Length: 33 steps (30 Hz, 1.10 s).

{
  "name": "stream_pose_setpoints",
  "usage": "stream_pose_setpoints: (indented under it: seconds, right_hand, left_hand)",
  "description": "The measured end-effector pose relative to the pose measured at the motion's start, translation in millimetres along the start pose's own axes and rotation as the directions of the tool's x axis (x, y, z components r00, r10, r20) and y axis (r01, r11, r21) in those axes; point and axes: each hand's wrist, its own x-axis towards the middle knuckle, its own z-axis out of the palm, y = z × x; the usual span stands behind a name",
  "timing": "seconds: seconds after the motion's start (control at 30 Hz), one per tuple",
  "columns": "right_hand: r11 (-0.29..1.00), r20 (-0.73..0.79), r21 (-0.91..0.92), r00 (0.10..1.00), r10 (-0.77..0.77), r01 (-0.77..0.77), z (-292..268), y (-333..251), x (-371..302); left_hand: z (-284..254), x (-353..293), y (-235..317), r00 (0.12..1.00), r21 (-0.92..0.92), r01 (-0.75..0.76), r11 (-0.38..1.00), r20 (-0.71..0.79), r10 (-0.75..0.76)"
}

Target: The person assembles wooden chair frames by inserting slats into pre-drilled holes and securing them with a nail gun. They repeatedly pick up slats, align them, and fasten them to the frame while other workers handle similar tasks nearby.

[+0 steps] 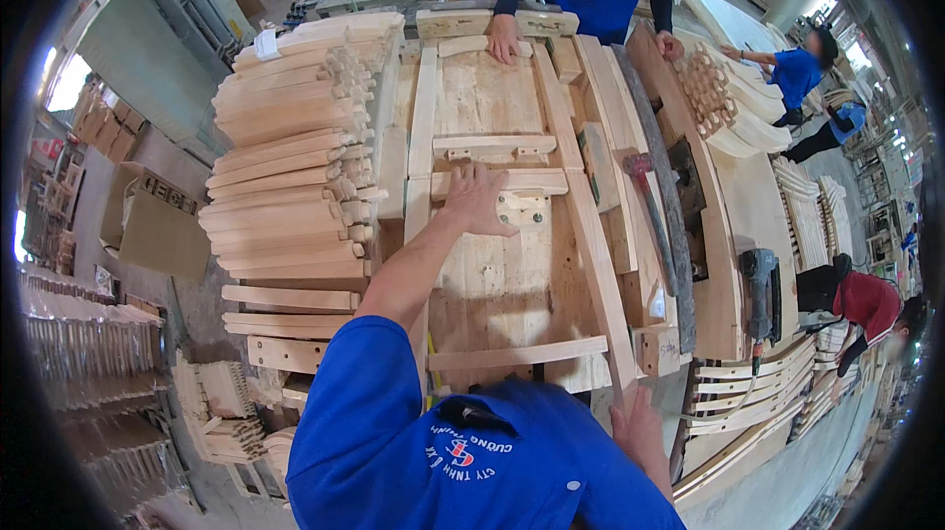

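Observation:
A pale wooden frame lies on the bench fixture, with a left rail (421, 141), a right rail (584, 210) and several crosspieces between. My left hand (475, 199) is on a middle crosspiece (536, 182), fingers curled over it and thumb apart below. At the near end of the right rail, my right hand (640, 429) grips the wood, partly hidden by my sleeve. That rail slants outward toward me. The near crosspiece (517, 354) spans between the rails. Across the bench, a co-worker's hand (503, 39) rests on the far crosspiece (460, 45).
Wooden pieces are stacked in a tall pile (285, 151) on the left. A red-headed hammer (640, 165) lies to the right, beside a dark metal bar (650, 117). Farther right are a power tool (759, 294) with a hose and stacks of curved slats (758, 387). Other people work beyond.

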Motion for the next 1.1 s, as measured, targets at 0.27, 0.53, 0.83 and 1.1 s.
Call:
stream_pose_setpoints:
  seconds: [0.27,0.53,0.83,1.1]
  right_hand:
    - [0.999,0.023,0.049,1.000,0.018,-0.019,-2,-2,-2]
    - [0.997,0.026,0.060,0.999,0.045,-0.046,4,-5,-3]
    - [0.998,0.041,-0.048,0.998,0.044,-0.042,10,3,-1]
    - [0.999,0.084,-0.048,0.996,0.003,0.001,-6,-13,-2]
  left_hand:
    - [0,3,2,1.000,-0.016,0.017,1.000,0.020,-0.017]
    - [6,2,2,0.999,0.014,0.035,0.999,-0.039,-0.034]
    - [1,8,4,1.000,0.027,0.010,1.000,0.002,-0.010]
    - [19,38,31,0.993,0.003,-0.115,0.993,-0.008,0.115]
